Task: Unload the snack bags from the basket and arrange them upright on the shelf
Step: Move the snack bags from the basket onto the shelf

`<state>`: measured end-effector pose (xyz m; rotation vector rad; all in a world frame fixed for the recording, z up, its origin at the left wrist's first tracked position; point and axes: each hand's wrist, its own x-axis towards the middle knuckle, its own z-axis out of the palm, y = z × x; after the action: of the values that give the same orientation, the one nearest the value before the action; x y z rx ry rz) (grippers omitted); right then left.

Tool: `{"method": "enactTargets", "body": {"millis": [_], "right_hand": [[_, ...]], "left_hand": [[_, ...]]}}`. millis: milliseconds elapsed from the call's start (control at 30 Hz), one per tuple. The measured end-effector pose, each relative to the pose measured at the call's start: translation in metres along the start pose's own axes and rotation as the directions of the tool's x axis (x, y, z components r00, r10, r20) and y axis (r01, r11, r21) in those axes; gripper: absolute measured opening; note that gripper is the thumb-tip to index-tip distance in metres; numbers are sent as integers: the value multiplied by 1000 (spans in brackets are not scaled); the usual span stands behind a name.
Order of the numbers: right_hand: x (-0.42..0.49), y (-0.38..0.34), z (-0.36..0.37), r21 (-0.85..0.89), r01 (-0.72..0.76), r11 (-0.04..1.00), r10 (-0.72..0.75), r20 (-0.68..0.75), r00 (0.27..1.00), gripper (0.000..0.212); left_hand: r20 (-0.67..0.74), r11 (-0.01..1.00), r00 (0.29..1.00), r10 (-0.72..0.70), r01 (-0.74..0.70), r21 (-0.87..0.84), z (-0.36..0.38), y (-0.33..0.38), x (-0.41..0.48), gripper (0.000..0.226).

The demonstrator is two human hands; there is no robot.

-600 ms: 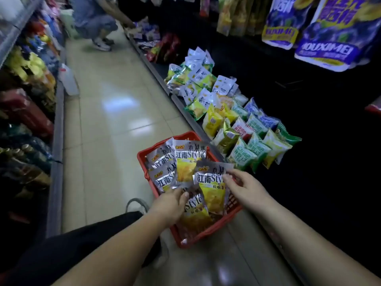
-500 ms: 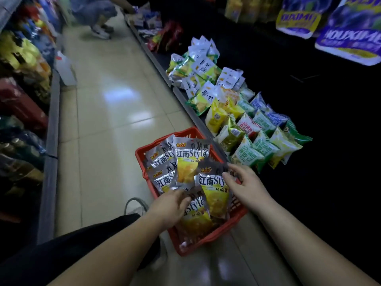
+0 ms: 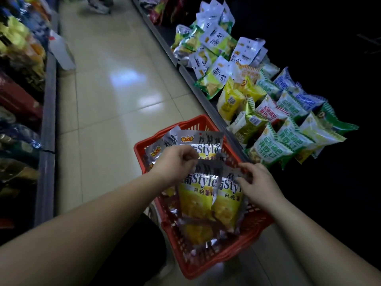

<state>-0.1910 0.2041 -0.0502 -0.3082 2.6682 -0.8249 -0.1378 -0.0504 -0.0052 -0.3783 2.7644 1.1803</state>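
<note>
Snack bags (image 3: pixel 199 146) with silver tops, yellow fronts and "Style" printed across them are mostly sitting in the red basket (image 3: pixel 206 265). It's down on the tiled floor (image 3: pixel 115 89), right up against the low shelf (image 3: pixel 185 73) on the right. Two of the bags are lifted up over the basket, side by side, edges overlapping a bit. Left hand (image 3: pixel 175 162) pinches the top seam of the left bag (image 3: pixel 195 201), fingers curled on the silver edge. Right hand (image 3: pixel 257 182) pinches the top corner of the right bag (image 3: pixel 226 207) the same way. Both hang upright from the fingers, bottoms down near the ones lying in the basket; can't tell if they touch those.

On the shelf itself there's a bunch of other stuff: green-and-white packs (image 3: pixel 270 147) closest to the basket, yellow packs (image 3: pixel 231 100) just past those, then white pouches (image 3: pixel 214 42) further down the aisle. Kinda jumbled, some leaning, some flopped over. Across the aisle, the opposite shelf (image 3: pixel 48 100) is full of colourful packets, too blurry to read. A white container (image 3: pixel 61 52) sits on the floor beside it, and somebody's shoes (image 3: pixel 99 5) show at the top edge.
</note>
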Motion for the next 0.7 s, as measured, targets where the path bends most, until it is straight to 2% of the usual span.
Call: {"method": "enactTargets", "body": {"millis": [67, 133, 167, 267, 367, 400, 500, 533, 600, 700], "right_hand": [[0, -9, -3, 155, -55, 986, 53, 19, 998, 37], [-4, -23, -4, 353, -103, 930, 71, 102, 992, 40], [-6, -28, -3, 399, -89, 913, 44, 122, 992, 43], [-10, -33, 7, 325, -6, 946, -38, 128, 991, 48], [-10, -33, 16, 163, 39, 986, -44, 28, 999, 32], [-9, -33, 18, 156, 40, 987, -39, -7, 999, 30], [-3, -37, 24, 147, 28, 989, -20, -52, 998, 29], [0, -39, 26, 132, 37, 991, -28, -66, 997, 30], [4, -43, 30, 93, 71, 993, -63, -90, 994, 34], [9, -50, 37, 82, 86, 993, -80, -69, 994, 40]], "left_hand": [[38, 1000, 999, 15, -15, -3, 8, 5, 5, 15], [93, 997, 994, 56, -61, 48, 22, 12, 5, 11], [90, 996, 994, 68, -73, 60, 29, 16, 5, 9], [26, 999, 999, 35, -34, -39, 43, 24, 4, 8], [23, 973, 999, -29, 34, -228, 40, 15, 9, 20], [-8, 975, 999, -42, 39, -220, 35, 7, 11, 24], [-229, 994, 973, -31, 54, 95, 13, -32, 17, 37], [-240, 981, 969, -58, 100, 169, 6, -46, 17, 45], [-123, 963, 983, -136, 160, 216, -2, -66, 14, 59], [79, 971, 983, -164, 147, 186, 2, -79, 11, 65]]}}
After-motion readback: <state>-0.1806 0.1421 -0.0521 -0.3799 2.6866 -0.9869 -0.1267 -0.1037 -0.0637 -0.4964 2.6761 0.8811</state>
